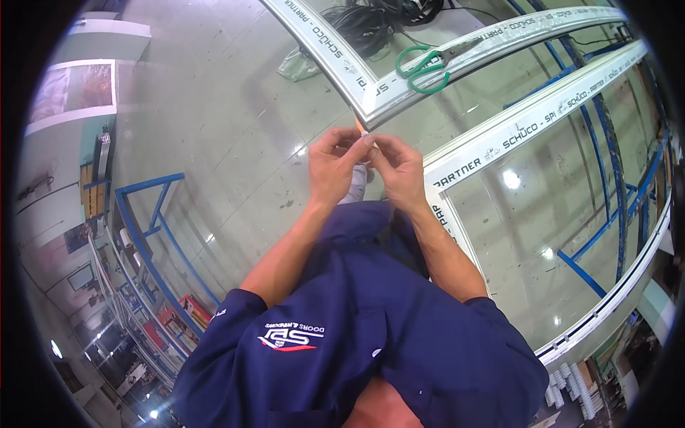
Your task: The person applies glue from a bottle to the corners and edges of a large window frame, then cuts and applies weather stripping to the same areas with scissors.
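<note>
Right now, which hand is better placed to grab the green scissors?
Probably the right hand: the green scissors lie on the white frame on its side, while the left hand would cross over. Both pinch a small white piece.

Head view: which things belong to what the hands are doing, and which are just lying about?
In hand: left hand, right hand, small white piece pinched between their fingertips, white window frame whose corner lies just beyond it.
Lying about: green-handled scissors on the frame, black cables on the floor, blue rack.
</note>
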